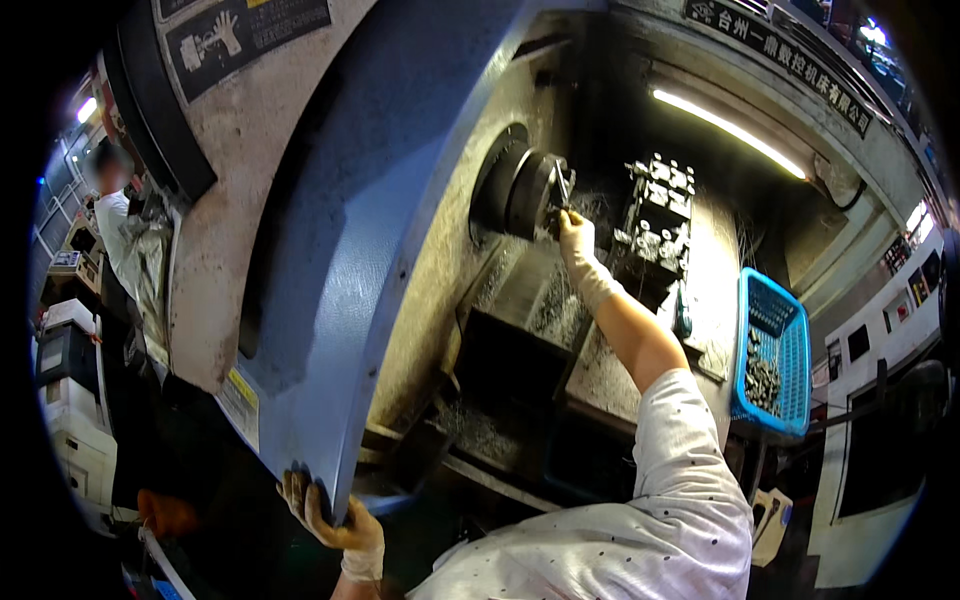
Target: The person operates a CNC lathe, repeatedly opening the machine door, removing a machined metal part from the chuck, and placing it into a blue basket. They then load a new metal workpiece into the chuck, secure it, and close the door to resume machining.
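My left hand, in a worn pale glove, is wrapped round the lower edge of the blue sliding door of a lathe. Inside the machine, my right hand, gloved too, is closed on the lower end of a thin metal rod. The rod's upper part lies against the face of the round chuck; its exact kind is too small to tell. Fine metal shavings hang beside the chuck, just past my right fingers. Right of that hand stands a tool block with several bright holders.
A blue plastic basket holding small dark metal parts stands right of my right arm. A lit tube lamp runs along the upper right. Shavings cover the machine bed. At far left, a person stands beyond the machine housing.
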A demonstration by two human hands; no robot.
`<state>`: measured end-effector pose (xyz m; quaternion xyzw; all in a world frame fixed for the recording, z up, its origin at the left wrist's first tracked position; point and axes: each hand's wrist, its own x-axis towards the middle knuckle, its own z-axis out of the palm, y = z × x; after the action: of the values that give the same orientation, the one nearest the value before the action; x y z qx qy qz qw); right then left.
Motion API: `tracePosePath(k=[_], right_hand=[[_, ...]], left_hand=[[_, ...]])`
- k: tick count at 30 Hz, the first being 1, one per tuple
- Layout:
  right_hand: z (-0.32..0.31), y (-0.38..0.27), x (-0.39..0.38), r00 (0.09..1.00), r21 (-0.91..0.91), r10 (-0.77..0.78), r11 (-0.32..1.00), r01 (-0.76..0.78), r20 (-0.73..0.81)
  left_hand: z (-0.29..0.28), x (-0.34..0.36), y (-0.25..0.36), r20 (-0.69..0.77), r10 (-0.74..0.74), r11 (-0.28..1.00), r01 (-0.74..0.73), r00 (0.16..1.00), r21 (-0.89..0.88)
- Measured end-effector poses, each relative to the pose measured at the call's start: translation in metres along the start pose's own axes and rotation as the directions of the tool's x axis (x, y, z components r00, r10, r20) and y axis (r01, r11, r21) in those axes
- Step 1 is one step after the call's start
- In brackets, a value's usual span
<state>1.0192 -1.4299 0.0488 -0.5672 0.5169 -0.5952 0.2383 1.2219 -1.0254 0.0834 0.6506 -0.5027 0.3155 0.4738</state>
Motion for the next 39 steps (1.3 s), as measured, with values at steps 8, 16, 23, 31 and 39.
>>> tracePosePath(k=[8, 16, 23, 31, 39], right_hand=[[-0.025, -0.06, 0.022, 0.963, -0.712, -0.088, 0.657, 0.249, 0.255], [-0.013, -0.134, 0.044, 0.582, -0.58, -0.053, -0.208, 0.788, 0.811], [-0.012, -0.124, 0.044, 0.688, -0.687, 0.021, 0.095, 0.721, 0.725], [-0.024, -0.119, 0.017, 0.968, -0.725, -0.055, 0.653, 0.22, 0.244], [-0.21, -0.073, -0.164, 0.924, -0.447, -0.334, 0.866, 0.224, -0.185]], left_hand=[[0.006, -0.002, -0.003, -0.004, -0.033, 0.999, 0.033, 0.999, -0.007], [0.013, 0.006, 0.004, -0.029, -0.017, 0.995, 0.014, 0.999, -0.095], [0.003, -0.001, -0.004, -0.016, 0.005, 0.999, -0.006, 1.0, -0.046], [-0.005, 0.083, -0.046, -0.096, 0.081, 0.955, -0.105, 0.992, -0.278], [0.019, 0.203, -0.178, 0.147, 0.316, 0.947, -0.321, 0.937, 0.01]])
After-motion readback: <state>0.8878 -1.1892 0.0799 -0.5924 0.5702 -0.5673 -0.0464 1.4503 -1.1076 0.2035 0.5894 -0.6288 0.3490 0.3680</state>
